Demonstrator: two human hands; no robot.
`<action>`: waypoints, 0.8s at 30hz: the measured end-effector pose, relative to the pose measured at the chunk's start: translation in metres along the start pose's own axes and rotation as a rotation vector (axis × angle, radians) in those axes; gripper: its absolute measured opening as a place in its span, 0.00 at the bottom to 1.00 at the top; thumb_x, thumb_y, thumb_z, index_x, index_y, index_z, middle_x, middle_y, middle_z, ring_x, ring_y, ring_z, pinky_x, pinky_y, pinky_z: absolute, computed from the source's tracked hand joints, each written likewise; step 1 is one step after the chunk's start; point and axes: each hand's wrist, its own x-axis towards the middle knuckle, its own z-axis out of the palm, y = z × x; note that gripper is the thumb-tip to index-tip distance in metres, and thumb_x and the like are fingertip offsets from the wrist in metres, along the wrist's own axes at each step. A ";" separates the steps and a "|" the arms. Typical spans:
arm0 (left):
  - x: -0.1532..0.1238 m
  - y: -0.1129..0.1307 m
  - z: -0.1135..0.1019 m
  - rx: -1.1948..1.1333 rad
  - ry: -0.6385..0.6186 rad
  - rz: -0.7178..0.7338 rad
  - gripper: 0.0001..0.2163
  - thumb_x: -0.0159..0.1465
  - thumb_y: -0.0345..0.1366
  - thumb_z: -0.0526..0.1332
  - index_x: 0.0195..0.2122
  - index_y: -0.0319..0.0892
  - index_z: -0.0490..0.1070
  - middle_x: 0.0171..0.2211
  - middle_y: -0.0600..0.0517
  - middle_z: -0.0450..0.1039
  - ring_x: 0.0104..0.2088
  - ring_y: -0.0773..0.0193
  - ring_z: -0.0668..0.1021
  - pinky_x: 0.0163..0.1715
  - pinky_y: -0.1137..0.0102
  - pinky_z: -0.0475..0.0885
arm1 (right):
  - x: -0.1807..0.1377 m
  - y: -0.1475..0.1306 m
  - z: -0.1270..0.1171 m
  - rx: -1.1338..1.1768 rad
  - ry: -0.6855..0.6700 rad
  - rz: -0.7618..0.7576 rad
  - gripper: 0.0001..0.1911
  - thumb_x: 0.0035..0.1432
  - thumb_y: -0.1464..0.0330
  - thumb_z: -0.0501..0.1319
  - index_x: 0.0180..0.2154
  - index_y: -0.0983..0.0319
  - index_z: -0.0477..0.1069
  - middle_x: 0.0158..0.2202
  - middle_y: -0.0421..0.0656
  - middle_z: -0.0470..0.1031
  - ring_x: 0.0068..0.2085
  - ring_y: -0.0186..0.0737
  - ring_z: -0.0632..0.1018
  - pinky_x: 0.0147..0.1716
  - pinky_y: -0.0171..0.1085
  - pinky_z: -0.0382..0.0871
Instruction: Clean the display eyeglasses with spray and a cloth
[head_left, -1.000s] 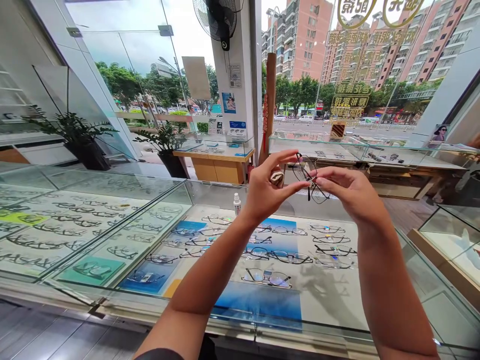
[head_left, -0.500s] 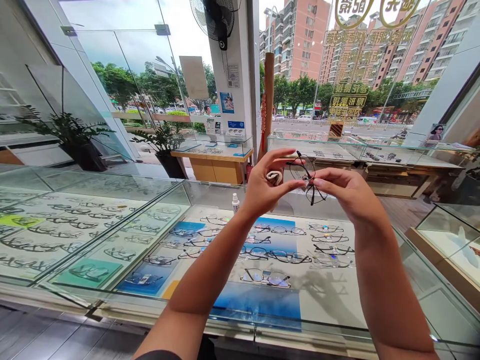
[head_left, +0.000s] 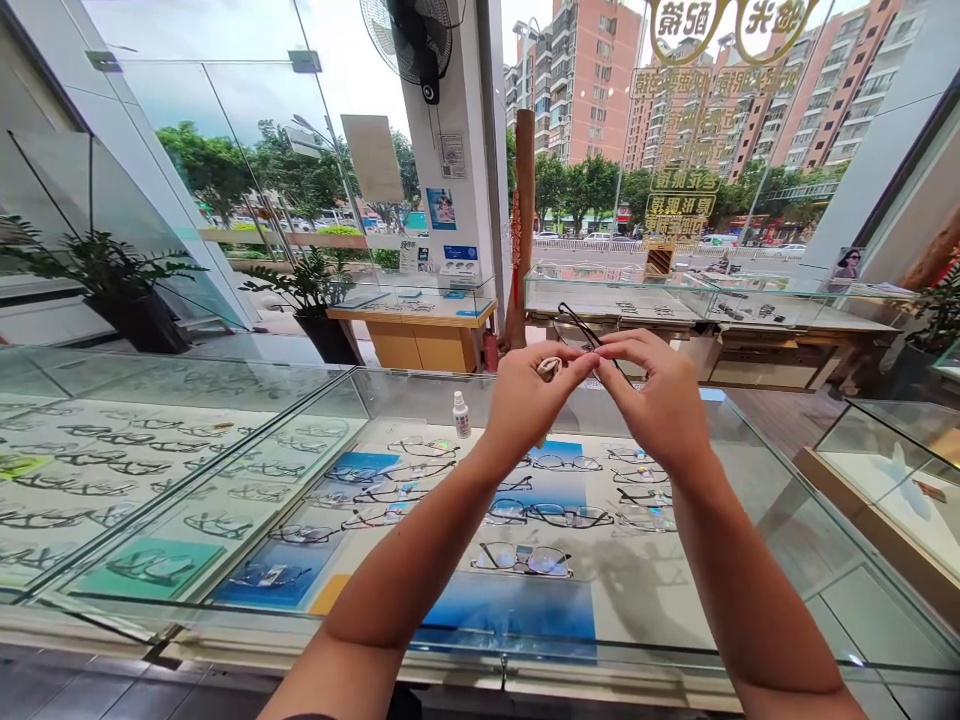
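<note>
Both my hands are raised over the glass display case, fingertips meeting at a pair of dark-framed eyeglasses. One thin temple arm points up and left above the fingers; most of the frame is hidden behind the hands. My left hand pinches the eyeglasses between thumb and fingers, with a crumpled pale cloth tucked inside its curl. My right hand pinches them from the other side. Just left of my left hand, a small white spray bottle stands upright on the case.
Rows of eyeglasses lie under the glass display case, on white and blue panels. Another glass case stands to the right. Farther back are a wooden cabinet, potted plants and a wooden post.
The eyeglasses have turned, so their round rims no longer show and one temple arm points up-left. My right hand has moved left, closer to my left hand. The view has shifted slightly.
</note>
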 end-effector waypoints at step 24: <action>-0.003 -0.053 0.020 0.895 -0.992 -0.034 0.06 0.60 0.32 0.66 0.35 0.45 0.85 0.33 0.44 0.84 0.34 0.52 0.83 0.33 0.65 0.70 | 0.004 -0.020 -0.046 -0.053 -0.097 0.174 0.25 0.70 0.55 0.65 0.22 0.59 0.72 0.20 0.37 0.64 0.24 0.35 0.63 0.27 0.40 0.53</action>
